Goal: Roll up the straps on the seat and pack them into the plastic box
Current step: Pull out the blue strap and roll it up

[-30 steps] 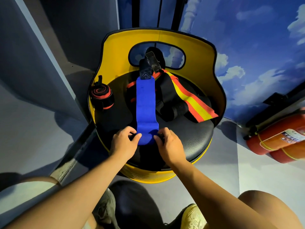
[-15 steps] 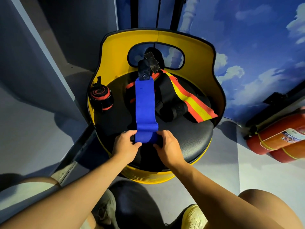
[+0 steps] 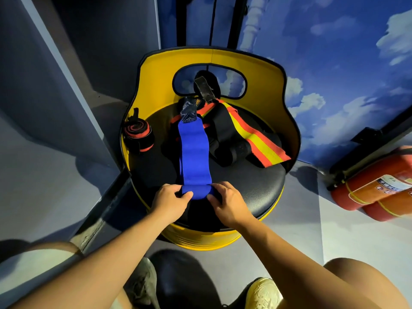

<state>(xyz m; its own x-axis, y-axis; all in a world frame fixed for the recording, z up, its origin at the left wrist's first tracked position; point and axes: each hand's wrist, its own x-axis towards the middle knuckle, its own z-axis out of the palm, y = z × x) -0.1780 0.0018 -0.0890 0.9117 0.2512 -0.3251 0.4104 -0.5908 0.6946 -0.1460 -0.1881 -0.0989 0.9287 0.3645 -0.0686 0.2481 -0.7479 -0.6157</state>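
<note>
Seat [image 3: 256, 188]: round black padded cushion set in a yellow barrel-shaped shell with a curved yellow backrest pierced by an oval opening.

Blue strap [image 3: 194, 157]: broad elastic band of bright blue fabric with a dark glossy tab at its far end. It lies flat and slightly rippled along the cushion, running from the far centre toward the near edge. Its near end is wound into a small tight roll lying crosswise near the cushion's near edge.

Left hand [image 3: 170, 200]: at the left end of the blue roll; thumb and curled fingers pinch that end.

Right hand [image 3: 227, 201]: at the right end of the same roll; fingers curled over it, thumb pressed against the roll's near side.

Rolled strap [image 3: 138, 136]: black band with red edging, fully wound into a cylinder, standing at the far left of the cushion against the shell, well apart from the hands.

Striped strap [image 3: 258, 139]: red and yellow band, unrolled, draped from the far centre toward the right rim of the seat.

Black straps [image 3: 225, 139]: a loose dark heap between the blue and the striped bands; individual pieces cannot be told apart.

Fire extinguishers [image 3: 376, 188]: two red cylinders lying on the grey floor at right, well apart from the seat.
</note>
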